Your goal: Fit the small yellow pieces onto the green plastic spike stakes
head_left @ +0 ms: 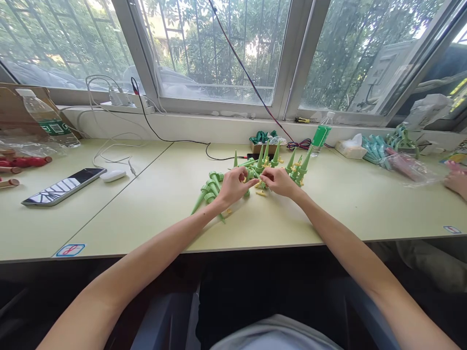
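My left hand (233,185) and my right hand (280,182) meet over the table, thumb tips almost touching. Both are closed in a pinch; whatever sits between the fingertips is too small to make out. Green pointed plastic cones (210,187) with ribbed collars lie in a heap beside my left hand. More green cones (305,159) stand point up behind and to the right of my right hand, with small yellow pieces at their bases. A small yellow piece (260,193) lies on the table just below my fingertips. My hands hide part of the cones.
On the left are a phone (63,187), a white mouse (113,175) and a water bottle (49,119). Behind the cones stand a small box (268,147) and a green-labelled bottle (322,133). Wrapped bundles (404,163) and another person's hand (457,182) are at the right.
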Available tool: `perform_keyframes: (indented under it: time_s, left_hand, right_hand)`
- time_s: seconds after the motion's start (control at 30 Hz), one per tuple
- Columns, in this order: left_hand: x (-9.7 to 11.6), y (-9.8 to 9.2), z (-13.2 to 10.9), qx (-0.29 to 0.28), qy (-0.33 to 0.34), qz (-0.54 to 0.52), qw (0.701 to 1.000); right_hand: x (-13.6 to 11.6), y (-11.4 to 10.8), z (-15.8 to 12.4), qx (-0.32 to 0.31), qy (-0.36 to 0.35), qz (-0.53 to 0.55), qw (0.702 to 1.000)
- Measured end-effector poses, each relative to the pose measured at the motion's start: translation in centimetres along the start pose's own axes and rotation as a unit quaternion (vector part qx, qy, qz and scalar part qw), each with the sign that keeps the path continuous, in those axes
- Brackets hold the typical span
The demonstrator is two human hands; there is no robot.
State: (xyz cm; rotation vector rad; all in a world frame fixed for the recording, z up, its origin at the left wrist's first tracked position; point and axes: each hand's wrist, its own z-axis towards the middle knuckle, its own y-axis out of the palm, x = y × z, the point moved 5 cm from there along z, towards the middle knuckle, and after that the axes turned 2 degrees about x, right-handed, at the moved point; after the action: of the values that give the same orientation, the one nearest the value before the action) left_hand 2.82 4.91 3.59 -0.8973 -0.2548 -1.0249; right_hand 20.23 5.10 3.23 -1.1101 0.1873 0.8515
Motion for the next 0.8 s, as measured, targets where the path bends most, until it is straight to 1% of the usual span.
perform_keyframes:
  time_s: [0.13,0.4,0.57,0.8]
  left_hand:
    - [0.31,0.05,-0.09,-0.003,0.012,-0.003,1.000]
    - [0.10,0.51,-0.19,-0.040,0.016,-0.033,0.999]
    - [-0.16,0.48,-0.03,-0.030,0.007,-0.031,0.999]
    - [0.03,-0.02,0.02,-0.020,0.004,-0.009,1.000]
  right_hand:
    - [0.02,0.05,0.01,-0.002,-0.002,0.000,1.000]
    - [-0.02,0.09,-0.02,-0.004,-0.001,0.004,1.000]
    - [0.03,0.09,-0.02,-0.005,-0.001,0.005,1.000]
    - [-0.02,0.08,-0.09,-0.006,-0.003,-0.003,1.000]
